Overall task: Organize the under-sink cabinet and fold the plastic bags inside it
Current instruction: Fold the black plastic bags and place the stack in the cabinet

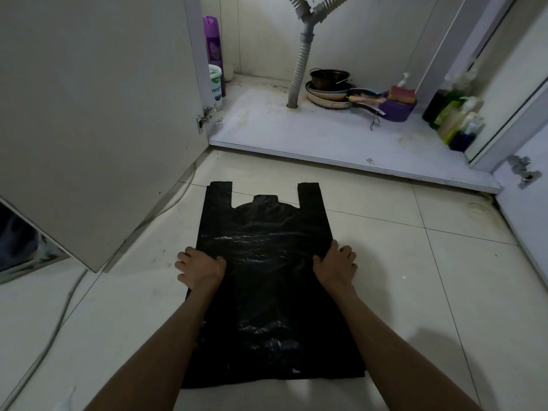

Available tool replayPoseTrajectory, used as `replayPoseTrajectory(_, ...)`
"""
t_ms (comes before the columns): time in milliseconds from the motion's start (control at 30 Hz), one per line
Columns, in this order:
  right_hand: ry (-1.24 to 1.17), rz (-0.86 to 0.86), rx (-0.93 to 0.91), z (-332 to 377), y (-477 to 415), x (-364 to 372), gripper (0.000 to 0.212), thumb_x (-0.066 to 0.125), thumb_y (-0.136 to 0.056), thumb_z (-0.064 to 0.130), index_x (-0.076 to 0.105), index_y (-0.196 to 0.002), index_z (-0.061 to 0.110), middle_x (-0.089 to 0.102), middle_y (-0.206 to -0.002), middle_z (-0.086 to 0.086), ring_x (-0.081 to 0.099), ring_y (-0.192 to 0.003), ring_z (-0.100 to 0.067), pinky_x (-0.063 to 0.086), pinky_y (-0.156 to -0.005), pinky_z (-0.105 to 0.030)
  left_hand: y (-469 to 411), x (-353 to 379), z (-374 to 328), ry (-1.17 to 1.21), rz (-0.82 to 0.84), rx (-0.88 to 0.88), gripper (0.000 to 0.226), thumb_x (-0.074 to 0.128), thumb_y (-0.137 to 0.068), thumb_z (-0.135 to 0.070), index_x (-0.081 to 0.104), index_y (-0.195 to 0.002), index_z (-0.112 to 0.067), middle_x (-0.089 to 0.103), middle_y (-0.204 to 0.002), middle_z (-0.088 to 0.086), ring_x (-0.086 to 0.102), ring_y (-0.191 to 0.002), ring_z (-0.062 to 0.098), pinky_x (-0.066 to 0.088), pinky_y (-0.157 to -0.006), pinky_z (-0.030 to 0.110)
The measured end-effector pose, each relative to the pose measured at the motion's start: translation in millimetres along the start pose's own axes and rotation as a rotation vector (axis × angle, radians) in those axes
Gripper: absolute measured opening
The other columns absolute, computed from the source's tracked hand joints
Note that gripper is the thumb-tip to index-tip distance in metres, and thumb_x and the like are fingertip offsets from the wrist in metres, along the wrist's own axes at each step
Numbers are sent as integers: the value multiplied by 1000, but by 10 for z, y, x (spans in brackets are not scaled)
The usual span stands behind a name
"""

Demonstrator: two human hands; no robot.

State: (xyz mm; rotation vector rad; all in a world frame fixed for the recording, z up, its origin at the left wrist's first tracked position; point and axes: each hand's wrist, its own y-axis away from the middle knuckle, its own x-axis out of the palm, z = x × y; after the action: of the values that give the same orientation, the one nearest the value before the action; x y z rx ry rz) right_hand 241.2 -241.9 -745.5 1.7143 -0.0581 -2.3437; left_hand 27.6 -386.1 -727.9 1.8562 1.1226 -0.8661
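Black plastic bag (pixel 267 277) lies flat on the floor (pixel 430 292) before the open cabinet (pixel 296 134), left hand (pixel 200 268) and right hand (pixel 335 264) each gripping a side edge (apparently tensioning it for folding).

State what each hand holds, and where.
The bag, flat on the floor: left hand grips its left edge, right hand its right edge, about midway along.

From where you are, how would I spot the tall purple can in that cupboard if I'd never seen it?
Look into the open under-sink cabinet, left of the grey corrugated drain hose, to its left wall. There the spray can stands upright behind a white tub; it is tall, slim and purple, unlike the squat purple basket by the pans on the right.
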Motion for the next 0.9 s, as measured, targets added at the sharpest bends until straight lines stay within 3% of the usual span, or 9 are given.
replayPoseTrajectory(167, -220, 88, 154, 12, 46, -61, 55, 58, -90, 31, 36, -130, 1, 42, -131, -25, 46, -118, -41, 43, -95, -43, -16, -126, 17, 141, 127, -132, 74, 68, -84, -31, 30, -136, 4, 39, -137, 24, 44, -124, 41, 41, -98, 46)
replayPoseTrajectory(300, -396, 71, 261, -62, 20, -122, 50, 51, -95, 33, 41, -127, -4, 54, -129, -25, 54, -118, -40, 44, -95, -40, -86, -223, 99, 229, 222, -99, 53, 66, -81, -34, 55, -119, 1, 61, -118, 21, 59, -105, 39, 48, -95, 44)
replayPoseTrajectory(500, -500, 121, 313, -119, 0, -164, 47, 40, -100, 30, 54, -126, -6, 56, -128, -26, 54, -119, -41, 42, -95, -38, -156, -196, 130, 328, 301, -168, 60, 74, -76, -29, 55, -123, 3, 59, -122, 22, 56, -112, 40, 41, -105, 43)
replayPoseTrajectory(600, -568, 114, 285, -169, 7, -185, 30, 49, -92, 28, 61, -93, 1, 61, -96, -22, 62, -99, -37, 44, -78, -36, -105, -280, 79, 486, 356, -170, 55, 70, -81, -21, 53, -124, 8, 58, -121, 25, 57, -109, 41, 47, -96, 39)
replayPoseTrajectory(667, -598, 124, 289, -201, 10, -229, 25, 54, -89, 28, 59, -81, 5, 61, -88, -19, 63, -91, -35, 47, -77, -36, -107, -322, 60, 565, 471, -227, 55, 72, -78, -19, 54, -124, 5, 59, -122, 23, 59, -107, 40, 48, -96, 42)
replayPoseTrajectory(800, -812, 199, 424, -313, -118, -399, 41, 71, -86, 27, 62, -109, -5, 64, -109, -16, 62, -104, -36, 51, -89, -39, -112, -476, 66, 571, 557, -249, 40, 69, -85, -13, 54, -119, 2, 59, -119, 11, 58, -103, 31, 44, -89, 38)
replayPoseTrajectory(900, -973, 265, 442, -370, -144, -584, 45, 72, -87, 18, 57, -120, -8, 60, -111, -11, 58, -100, -30, 47, -79, -35, -169, -544, 7, 637, 514, -221, 43, 73, -83, -14, 57, -121, -3, 60, -127, 12, 55, -117, 29, 43, -92, 37)
